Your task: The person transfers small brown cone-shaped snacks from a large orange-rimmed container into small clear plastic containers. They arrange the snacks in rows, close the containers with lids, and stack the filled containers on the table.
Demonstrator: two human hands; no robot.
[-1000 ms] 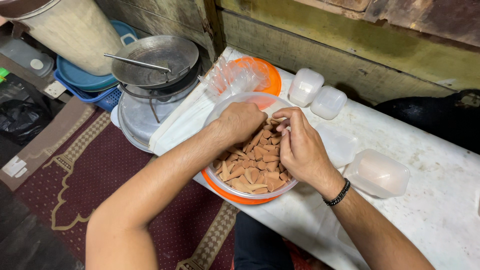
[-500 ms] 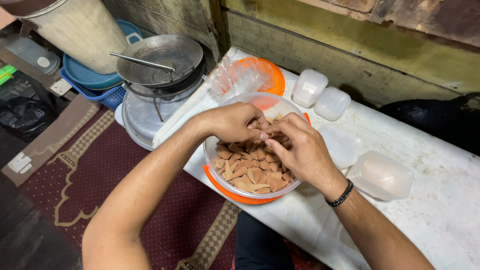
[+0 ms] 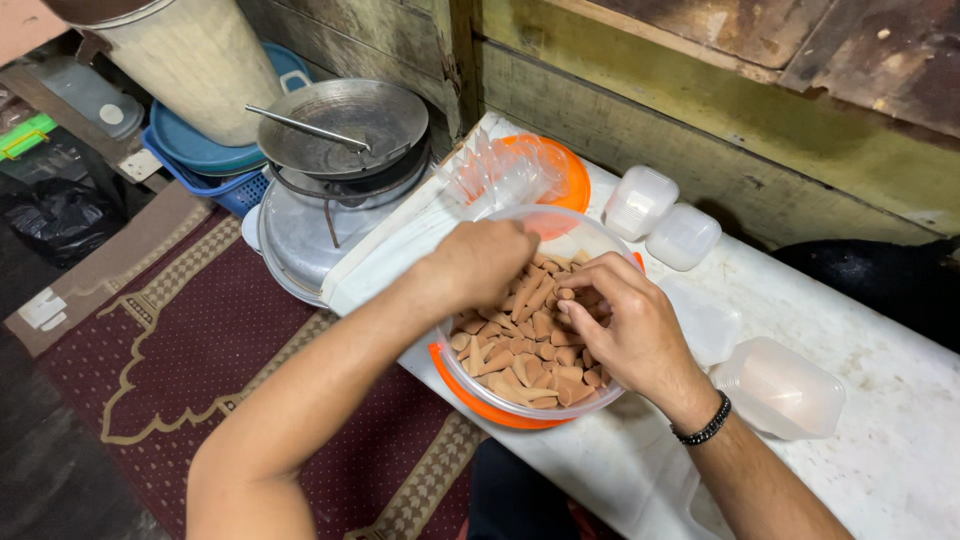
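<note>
Brown cone-shaped pieces (image 3: 520,350) fill a clear round plastic bowl (image 3: 470,385) standing on an orange lid (image 3: 450,372) at the near edge of a white tabletop (image 3: 900,400). Left hand (image 3: 485,262) reaches in from 9 o'clock, knuckles up, fingers curled down among the cones; grip hidden, cannot tell. Right hand (image 3: 625,325) enters from 4 o'clock, fingertips pinched together on a cone. Stacked metal pans (image 3: 345,125) at 10 o'clock; empty clear lidded tubs (image 3: 640,200) at 1 o'clock.
</note>
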